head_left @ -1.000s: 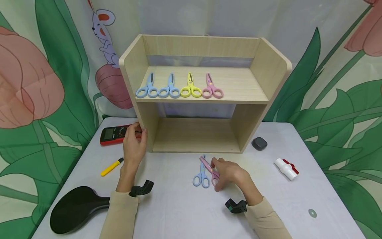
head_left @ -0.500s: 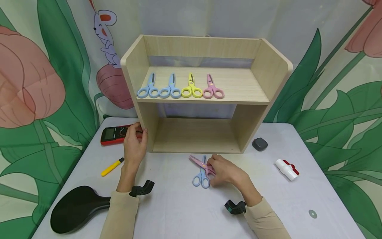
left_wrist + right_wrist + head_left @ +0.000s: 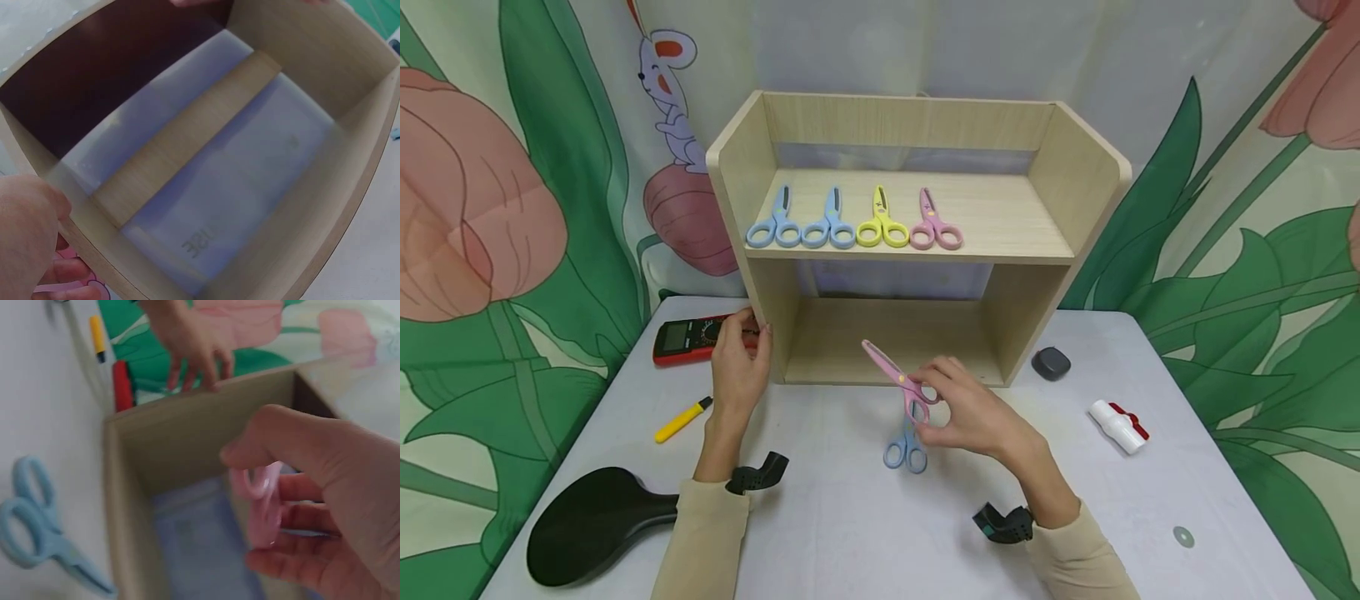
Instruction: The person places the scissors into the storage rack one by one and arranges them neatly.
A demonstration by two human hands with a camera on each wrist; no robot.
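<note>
My right hand (image 3: 977,408) pinches a pair of pink scissors (image 3: 887,364) by the handle loops. They are raised off the table, blades pointing up and left. Below them a pair of blue scissors (image 3: 904,450) lies on the table, its blades partly hidden in the head view. My left hand (image 3: 740,367) rests against the left side panel of a wooden shelf (image 3: 917,260), its fingers fairly straight in the right wrist view. On the upper board, side by side, lie several scissors: two blue pairs (image 3: 829,225), a yellow pair (image 3: 882,225) and another pink pair (image 3: 934,227).
A red multimeter (image 3: 688,339) lies beside my left hand, with a yellow-handled tool (image 3: 682,419) and a black paddle-shaped object (image 3: 591,525) nearer. At right are a dark rounded case (image 3: 1051,363), a white valve with red handle (image 3: 1120,425) and a small disc (image 3: 1183,536).
My right hand has swung the pink scissors leftward across the blue pair and lifted them off the table. The left hand stays at the shelf's side.
</note>
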